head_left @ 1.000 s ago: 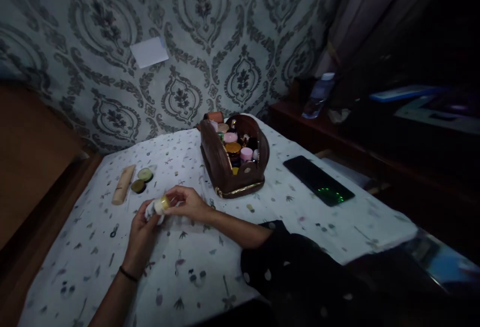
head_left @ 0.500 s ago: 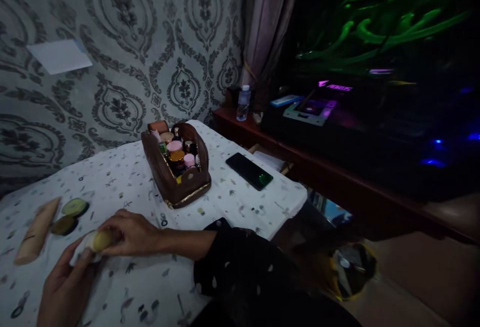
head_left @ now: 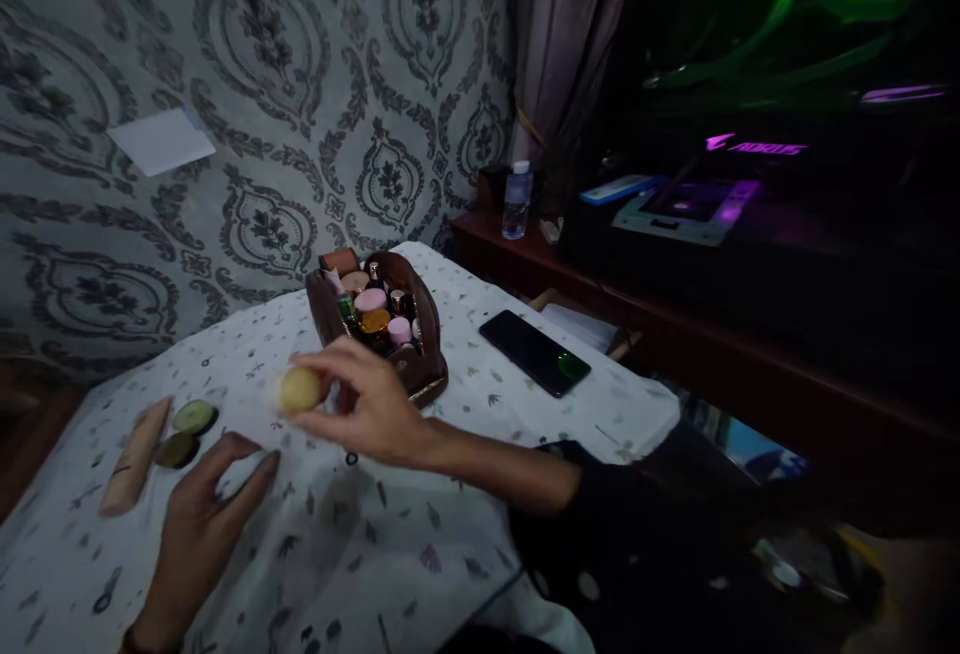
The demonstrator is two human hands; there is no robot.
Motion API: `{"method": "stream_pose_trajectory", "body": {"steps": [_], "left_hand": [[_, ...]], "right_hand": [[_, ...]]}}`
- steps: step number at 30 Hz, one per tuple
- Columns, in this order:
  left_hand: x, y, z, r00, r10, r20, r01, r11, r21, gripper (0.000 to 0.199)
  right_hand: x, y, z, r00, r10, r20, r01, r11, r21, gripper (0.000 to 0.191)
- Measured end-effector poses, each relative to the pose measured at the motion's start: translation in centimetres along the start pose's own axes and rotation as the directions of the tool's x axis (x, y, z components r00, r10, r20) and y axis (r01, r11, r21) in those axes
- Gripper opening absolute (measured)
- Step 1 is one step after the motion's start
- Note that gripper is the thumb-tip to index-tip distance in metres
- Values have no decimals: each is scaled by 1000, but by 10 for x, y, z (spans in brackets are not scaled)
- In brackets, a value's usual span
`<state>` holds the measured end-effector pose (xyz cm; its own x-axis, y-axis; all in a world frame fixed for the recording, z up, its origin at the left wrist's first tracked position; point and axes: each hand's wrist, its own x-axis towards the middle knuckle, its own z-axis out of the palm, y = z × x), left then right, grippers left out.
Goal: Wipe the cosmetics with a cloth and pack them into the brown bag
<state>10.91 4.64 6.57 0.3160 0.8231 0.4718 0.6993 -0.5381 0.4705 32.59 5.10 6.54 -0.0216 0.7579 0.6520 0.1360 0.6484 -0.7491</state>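
My right hand (head_left: 367, 399) is raised over the table, near the front of a brown cosmetics bag (head_left: 431, 379). Pinched in its fingers is a small round yellow jar (head_left: 300, 390), its pale left edge blurred. My left hand (head_left: 206, 514) rests low at the left, thumb and forefinger curved with a gap between them; the pale patch there looks like tablecloth. Just beyond it lie a green-topped round piece (head_left: 194, 416) and a dark olive round piece (head_left: 177, 449). Beside these is a beige tube (head_left: 135, 459).
Small jars and bottles, among them a pink-lidded jar (head_left: 370, 301), fill the bag. A black phone (head_left: 534, 352) lies to its right on the patterned tablecloth (head_left: 360, 534). A water bottle (head_left: 517, 202) stands on the dark red desk (head_left: 480, 226).
My right hand has moved up and right, away from my left hand, carrying the yellow jar towards the bag. The hands were together around it before. The view has turned slightly.
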Motion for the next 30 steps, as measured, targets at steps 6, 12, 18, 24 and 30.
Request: {"method": "stream_pose_trajectory", "body": {"steps": [6, 12, 18, 24, 30], "left_hand": [[58, 57, 19, 899, 379, 217, -430, 857, 285, 40], [70, 55, 31, 837, 445, 318, -543, 606, 582, 40], [66, 47, 35, 799, 531, 283, -572, 526, 629, 37], [67, 46, 39, 808, 530, 257, -556, 540, 632, 40], [65, 43, 40, 823, 505, 260, -545, 572, 614, 52]], "right_hand": [[37, 9, -77, 993, -79, -82, 59, 972, -226, 40], [62, 22, -94, 953, -56, 299, 216, 815, -538, 23], [79, 21, -88, 769, 98, 632, 390, 711, -585, 6], [89, 36, -77, 680, 105, 725, 528, 616, -584, 10], [92, 54, -69, 652, 89, 753, 609, 529, -591, 11]]}}
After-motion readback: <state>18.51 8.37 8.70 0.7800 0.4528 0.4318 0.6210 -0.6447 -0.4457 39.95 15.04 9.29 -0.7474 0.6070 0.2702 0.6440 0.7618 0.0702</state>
